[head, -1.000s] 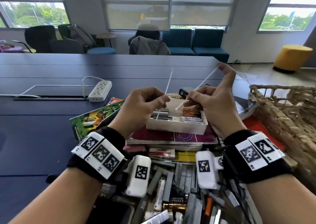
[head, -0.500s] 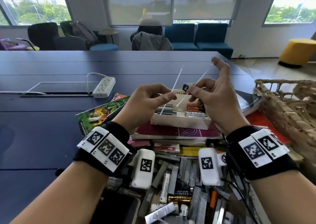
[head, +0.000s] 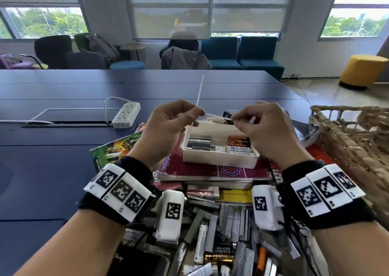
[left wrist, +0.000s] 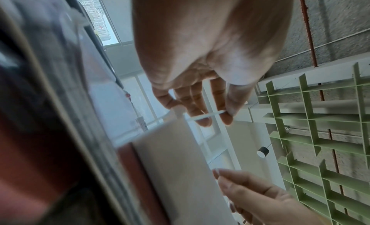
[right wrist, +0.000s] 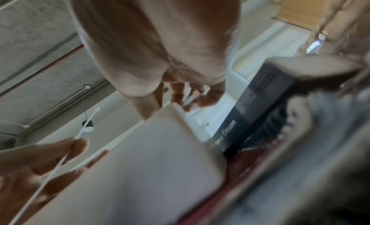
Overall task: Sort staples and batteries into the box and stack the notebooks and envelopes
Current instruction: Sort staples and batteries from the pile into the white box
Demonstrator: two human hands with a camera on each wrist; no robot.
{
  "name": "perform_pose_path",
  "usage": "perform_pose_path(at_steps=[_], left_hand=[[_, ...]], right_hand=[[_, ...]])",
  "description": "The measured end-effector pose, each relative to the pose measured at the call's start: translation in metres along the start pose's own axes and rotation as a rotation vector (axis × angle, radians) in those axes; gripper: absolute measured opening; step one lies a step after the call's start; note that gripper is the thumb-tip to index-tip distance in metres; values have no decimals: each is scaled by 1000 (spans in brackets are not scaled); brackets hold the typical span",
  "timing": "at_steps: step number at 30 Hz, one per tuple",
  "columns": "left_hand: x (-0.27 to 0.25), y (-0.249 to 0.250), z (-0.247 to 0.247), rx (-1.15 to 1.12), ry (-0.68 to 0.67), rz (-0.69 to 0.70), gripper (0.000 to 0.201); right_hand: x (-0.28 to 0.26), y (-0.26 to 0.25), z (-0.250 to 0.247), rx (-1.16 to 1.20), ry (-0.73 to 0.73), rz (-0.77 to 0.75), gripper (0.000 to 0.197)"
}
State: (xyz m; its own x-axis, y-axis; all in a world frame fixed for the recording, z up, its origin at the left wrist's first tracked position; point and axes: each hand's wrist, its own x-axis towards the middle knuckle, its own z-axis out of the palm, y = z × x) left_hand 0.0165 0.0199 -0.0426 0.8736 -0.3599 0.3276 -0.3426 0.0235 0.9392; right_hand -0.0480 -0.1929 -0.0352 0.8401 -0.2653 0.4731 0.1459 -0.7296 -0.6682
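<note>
A white box [head: 219,160] stands on a maroon notebook [head: 210,171]. Its left compartment holds grey staple strips [head: 199,144], its right compartment batteries [head: 239,144]. Both hands hover over the box's far side. My left hand [head: 196,113] pinches a thin white stick [head: 199,92] that points up; the same pinch shows in the left wrist view [left wrist: 218,119]. My right hand [head: 236,121] pinches a second white stick [head: 214,115] that lies almost level, its tip toward the left hand. In the right wrist view the right hand [right wrist: 188,100] is blurred above the box [right wrist: 150,165].
A heap of loose staple strips and batteries [head: 212,233] lies near me, below the notebook stack. A green picture notebook [head: 113,151] sticks out at the left. A wicker basket [head: 357,141] stands at the right, a power strip [head: 126,114] at the far left.
The right hand's stick has swung down from slanting upward to nearly level, and its raised index finger has curled in. The left hand still holds its stick upright.
</note>
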Motion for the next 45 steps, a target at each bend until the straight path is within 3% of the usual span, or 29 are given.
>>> perform_pose_path(at_steps=[8,14,17,19,27,32,40,45], left_hand=[[2,-11,4,130,43,-108,19],[3,-14,4,164,46,-110,19],[3,-13,4,184,47,-125,20],[3,-12,3,152,41,-151,21],[0,-6,3,185,22,-151,21],[-1,-5,4,210,26,-158,20],[-1,-5,4,206,17,-152,20],[0,-5,4,181,15,-150,20]], right_hand=[[5,11,6,-251,-54,32,29],[6,8,5,-369,-65,37,22],[6,4,6,-364,-87,28,14],[6,5,5,-365,-84,19,25],[13,12,-3,-205,78,104,13],[13,19,-14,-224,-6,225,6],[11,23,-13,-201,42,164,19],[12,21,-11,-184,81,126,17]])
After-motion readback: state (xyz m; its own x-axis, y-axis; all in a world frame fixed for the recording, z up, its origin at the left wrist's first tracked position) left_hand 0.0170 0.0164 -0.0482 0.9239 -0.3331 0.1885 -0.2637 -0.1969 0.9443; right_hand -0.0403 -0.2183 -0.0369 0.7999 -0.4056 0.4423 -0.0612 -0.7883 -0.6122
